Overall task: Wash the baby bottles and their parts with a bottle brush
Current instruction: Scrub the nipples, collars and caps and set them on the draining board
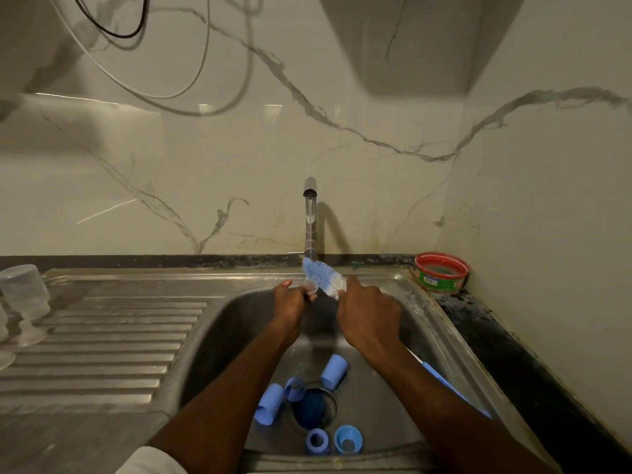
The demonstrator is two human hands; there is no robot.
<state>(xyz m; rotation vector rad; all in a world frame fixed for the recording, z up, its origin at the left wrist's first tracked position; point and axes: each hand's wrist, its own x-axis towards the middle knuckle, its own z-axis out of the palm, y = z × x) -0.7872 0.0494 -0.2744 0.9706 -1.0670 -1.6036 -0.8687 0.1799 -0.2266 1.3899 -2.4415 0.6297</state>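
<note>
right hand (371,314) gripped bottle brush (324,277), left hand (290,302) pinched a small clear part (310,287), blue caps (333,371) lay in the sink (427,323) by its drain

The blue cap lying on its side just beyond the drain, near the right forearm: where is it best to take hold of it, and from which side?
Grip the blue cap across its cylindrical wall, coming from above with fingers on its two long sides. It lies tilted in the sink, open end toward the drain, so the rounded wall faces up.
</note>
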